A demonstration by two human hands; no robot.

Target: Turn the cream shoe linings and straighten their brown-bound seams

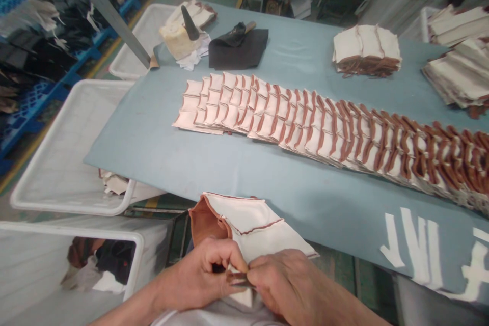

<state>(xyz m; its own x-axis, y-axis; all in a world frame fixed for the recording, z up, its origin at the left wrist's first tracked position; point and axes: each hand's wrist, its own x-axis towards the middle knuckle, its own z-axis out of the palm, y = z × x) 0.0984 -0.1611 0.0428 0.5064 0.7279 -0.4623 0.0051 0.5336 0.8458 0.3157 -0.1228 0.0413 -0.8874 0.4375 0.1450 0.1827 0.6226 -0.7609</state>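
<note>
A sewn panel (260,224), off-white on one face with brown soft material inside and raised brown seams, lies between me and the table's near edge. My left hand (206,270) is closed on its near edge, thumb and forefinger pinching. Against those fingertips, my right hand (290,285) is closed too. A small dark, shiny strip shows between the two hands; what it is I cannot make out. On the table, a long overlapping row of similar sewn panels (282,112) runs off to the right.
The blue-grey table (153,137) has white tape strips (420,244) at its near right. A stack of panels (367,48), black cloth (240,48) and a yellowish block with a dark cone (179,35) stand at the back. White bins (72,91) line the left, beside a metal post (107,10).
</note>
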